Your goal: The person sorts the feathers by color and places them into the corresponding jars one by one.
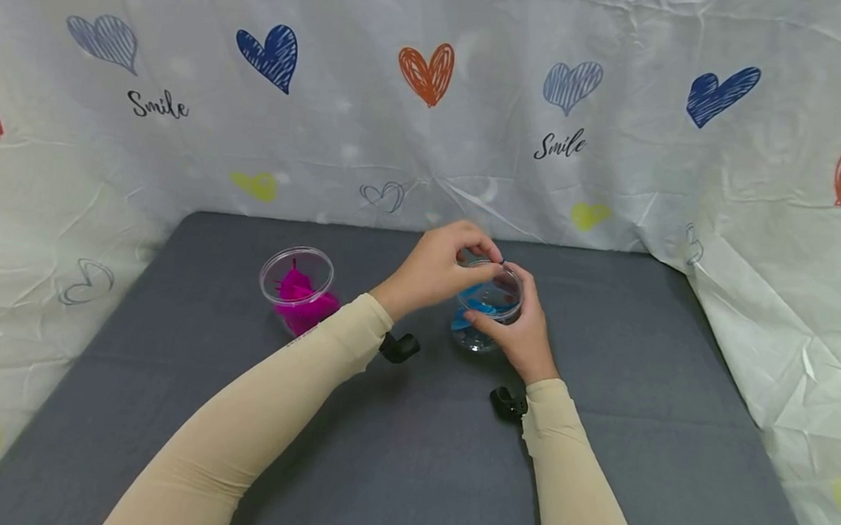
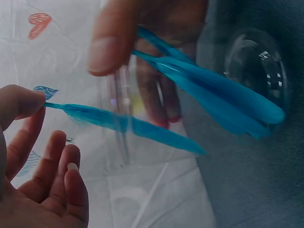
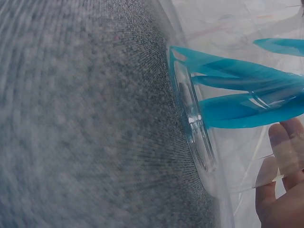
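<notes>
My left hand [image 1: 435, 265] pinches the thin quill of a blue feather [image 2: 90, 115] between thumb and index finger, its other fingers loosely bent. That feather crosses the rim of a clear plastic cup [image 1: 477, 344], its tip inside. Around the cup's side curls my right hand [image 1: 521, 335], thumb at the front and fingers at the far side. More blue feathers [image 3: 251, 99] lean inside the cup, their tips near its bottom. The cup stands tilted close over the grey cloth.
To the left, a second clear cup [image 1: 263, 284] holds bright pink feathers [image 1: 300, 309], partly behind my left forearm. A grey cloth [image 1: 406, 473] covers the table. A white curtain [image 1: 496, 24] printed with hearts hangs behind and at both sides.
</notes>
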The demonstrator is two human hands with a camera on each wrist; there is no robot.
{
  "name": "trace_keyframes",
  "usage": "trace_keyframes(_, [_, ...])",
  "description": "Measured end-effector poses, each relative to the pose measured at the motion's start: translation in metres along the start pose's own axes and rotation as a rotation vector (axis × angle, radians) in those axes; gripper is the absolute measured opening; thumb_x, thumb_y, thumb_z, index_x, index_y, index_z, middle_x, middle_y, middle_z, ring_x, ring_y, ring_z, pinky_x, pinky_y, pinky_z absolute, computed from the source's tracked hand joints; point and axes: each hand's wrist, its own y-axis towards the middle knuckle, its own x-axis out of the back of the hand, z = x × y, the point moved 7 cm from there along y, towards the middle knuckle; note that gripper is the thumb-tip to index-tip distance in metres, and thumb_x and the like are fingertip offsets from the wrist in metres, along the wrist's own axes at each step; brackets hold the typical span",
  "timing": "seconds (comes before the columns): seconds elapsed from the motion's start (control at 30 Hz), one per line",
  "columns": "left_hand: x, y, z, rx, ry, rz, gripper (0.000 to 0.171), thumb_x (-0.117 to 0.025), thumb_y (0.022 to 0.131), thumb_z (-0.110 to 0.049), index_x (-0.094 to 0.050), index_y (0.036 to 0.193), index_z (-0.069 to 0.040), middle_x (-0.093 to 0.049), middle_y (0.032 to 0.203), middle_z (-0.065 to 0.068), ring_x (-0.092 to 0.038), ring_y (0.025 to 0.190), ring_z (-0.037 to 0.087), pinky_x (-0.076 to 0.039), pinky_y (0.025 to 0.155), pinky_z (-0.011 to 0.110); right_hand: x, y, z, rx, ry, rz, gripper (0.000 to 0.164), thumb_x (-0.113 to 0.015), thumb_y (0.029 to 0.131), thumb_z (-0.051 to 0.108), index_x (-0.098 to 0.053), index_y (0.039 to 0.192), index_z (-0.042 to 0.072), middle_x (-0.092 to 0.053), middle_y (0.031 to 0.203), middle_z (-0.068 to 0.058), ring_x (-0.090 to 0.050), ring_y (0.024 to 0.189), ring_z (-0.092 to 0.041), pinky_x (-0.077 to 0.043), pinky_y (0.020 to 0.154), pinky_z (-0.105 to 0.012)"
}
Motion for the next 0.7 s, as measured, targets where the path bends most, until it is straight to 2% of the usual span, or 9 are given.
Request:
trace_keyframes(0.17, [-0.004, -0.005, 0.009, 0.023, 0.024, 0.012, 0.012, -0.076, 0.103, -0.033, -0.079, 0.109, -0.023, -0.068, 0.122, -0.002, -0.065, 0.117, 0.024, -0.058, 0.103, 0.045, -0.002, 0.0, 0.0, 0.002, -0.007, 0.013, 0.09, -0.089, 0.09, 0.034, -0.037, 0.163, 0.03, -0.052, 0.161, 0.004, -0.049, 0.15, -0.021, -0.044, 0.123, -0.056])
trace_keyframes(0.37, [-0.011, -0.011, 0.021, 0.059, 0.109, 0.043, 0.012, -0.077, 0.103, -0.033, -0.078, 0.111, -0.024, -0.066, 0.127, -0.001, -0.064, 0.118, 0.021, -0.057, 0.105, 0.042, -0.004, -0.001, -0.002, 0.005, -0.007, 0.026, 0.089, -0.089, 0.091, 0.035, -0.037, 0.163, 0.03, -0.052, 0.161, 0.004, -0.049, 0.15, -0.02, -0.046, 0.122, -0.057])
trace_keyframes(0.47, [-0.013, -0.014, 0.021, 0.051, 0.161, 0.045, 0.016, -0.076, 0.103, -0.033, -0.078, 0.114, -0.023, -0.065, 0.129, 0.001, -0.064, 0.119, 0.021, -0.057, 0.105, 0.041, 0.001, -0.001, -0.003, 0.017, -0.006, 0.024, 0.089, -0.089, 0.091, 0.031, -0.037, 0.164, 0.03, -0.053, 0.16, 0.003, -0.048, 0.151, -0.02, -0.044, 0.122, -0.057])
trace_keyframes(0.57, [-0.009, -0.021, 0.015, 0.018, 0.22, 0.01, 0.019, -0.076, 0.103, -0.034, -0.079, 0.117, -0.022, -0.065, 0.13, -0.001, -0.065, 0.118, 0.019, -0.058, 0.103, 0.041, 0.009, -0.002, -0.005, 0.03, -0.017, 0.02, 0.091, -0.089, 0.091, 0.028, -0.035, 0.165, 0.03, -0.054, 0.16, 0.001, -0.048, 0.152, -0.021, -0.04, 0.123, -0.056])
trace_keyframes(0.7, [0.002, -0.039, 0.003, -0.056, 0.264, -0.075, 0.018, -0.076, 0.102, -0.034, -0.079, 0.115, -0.021, -0.066, 0.126, -0.003, -0.064, 0.119, 0.016, -0.058, 0.102, 0.04, 0.027, -0.01, -0.009, 0.014, -0.055, 0.013, 0.099, -0.09, 0.09, 0.027, -0.03, 0.169, 0.028, -0.053, 0.163, 0.0, -0.046, 0.153, -0.023, -0.038, 0.124, -0.058])
